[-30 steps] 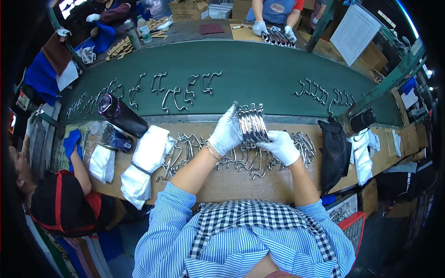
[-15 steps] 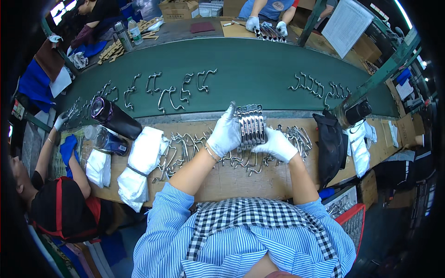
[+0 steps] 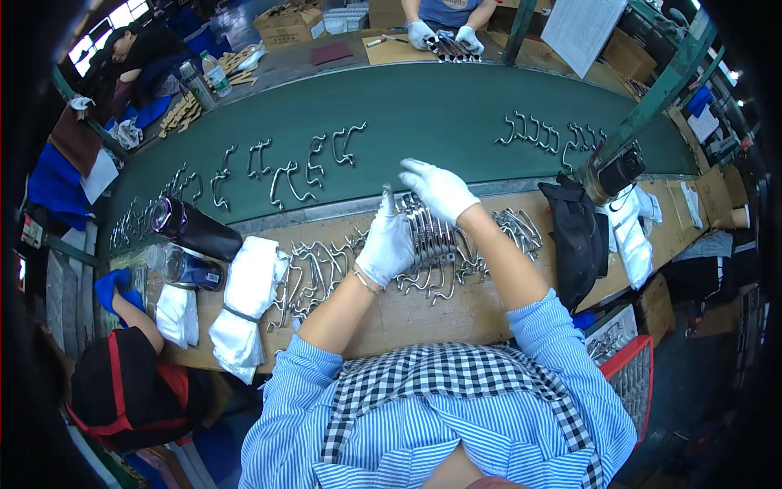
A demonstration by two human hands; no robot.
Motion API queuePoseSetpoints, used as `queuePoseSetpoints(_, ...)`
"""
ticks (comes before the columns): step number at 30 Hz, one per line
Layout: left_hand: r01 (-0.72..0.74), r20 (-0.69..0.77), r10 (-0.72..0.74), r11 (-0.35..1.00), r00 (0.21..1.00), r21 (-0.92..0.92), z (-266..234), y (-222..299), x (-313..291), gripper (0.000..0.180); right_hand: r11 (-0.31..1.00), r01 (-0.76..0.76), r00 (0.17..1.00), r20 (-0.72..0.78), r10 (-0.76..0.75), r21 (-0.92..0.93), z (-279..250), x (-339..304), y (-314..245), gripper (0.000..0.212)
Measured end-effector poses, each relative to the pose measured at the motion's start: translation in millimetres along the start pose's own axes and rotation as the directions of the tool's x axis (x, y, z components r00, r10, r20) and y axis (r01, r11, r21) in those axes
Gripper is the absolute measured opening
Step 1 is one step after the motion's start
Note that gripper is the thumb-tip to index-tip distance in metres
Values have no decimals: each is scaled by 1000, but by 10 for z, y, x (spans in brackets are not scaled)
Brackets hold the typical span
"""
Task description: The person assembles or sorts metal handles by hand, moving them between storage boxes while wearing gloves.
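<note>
My gloved left hand is closed around the left side of a stack of curved, shiny metal handles, its thumb pointing up. The handles stand side by side in a tight row, and their ribs face me. Over the far end of this row is my gloved right hand, its fingers stretched out toward the left and nothing visible in them. Whether its palm touches the handles cannot be made out. Loose bent metal pieces lie in a tangle on the bench, on both sides of the stack and beneath it.
More bent pieces lie spaced along the green belt. Left on the bench are a black flask, a jar and a white cloth bundle; right, a black bag. Co-workers sit across and at left.
My right hand has left the stack's lower right side and moved up and left over its far end, fingers opened. The stack has tilted in my left hand.
</note>
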State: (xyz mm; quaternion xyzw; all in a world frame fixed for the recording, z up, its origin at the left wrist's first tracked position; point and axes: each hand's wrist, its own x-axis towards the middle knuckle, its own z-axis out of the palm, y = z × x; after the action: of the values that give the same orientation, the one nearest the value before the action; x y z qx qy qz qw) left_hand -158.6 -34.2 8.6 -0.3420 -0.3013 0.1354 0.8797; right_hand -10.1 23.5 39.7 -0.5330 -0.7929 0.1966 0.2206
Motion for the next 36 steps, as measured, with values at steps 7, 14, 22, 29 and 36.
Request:
queuePoseSetpoints(7, 28, -201, 506, 328, 839, 944, 63, -19, -6, 107, 709, -450, 893, 274, 357, 544, -260, -93, 305, 44)
queuePoseSetpoints(14, 43, -270, 493, 424, 827, 905, 4, 60, -25, 107, 736, -398, 906, 361, 221, 548, -307, -215, 310, 27)
queuePoseSetpoints(22, -10, -246, 503, 454, 829, 891, -30, 95, -49, 107, 715, -459, 865, 447, 227, 526, -216, -179, 361, 38)
queuePoseSetpoints(29, -25, -251, 488, 490, 836, 871, -15, 110, -70, 104, 733, -448, 877, 412, 248, 513, -126, -126, 392, 38)
queuePoseSetpoints(36, -5, -254, 503, 458, 826, 889, 3, 100, -35, 93, 818, -310, 936, 304, 174, 485, -206, -122, 290, 22)
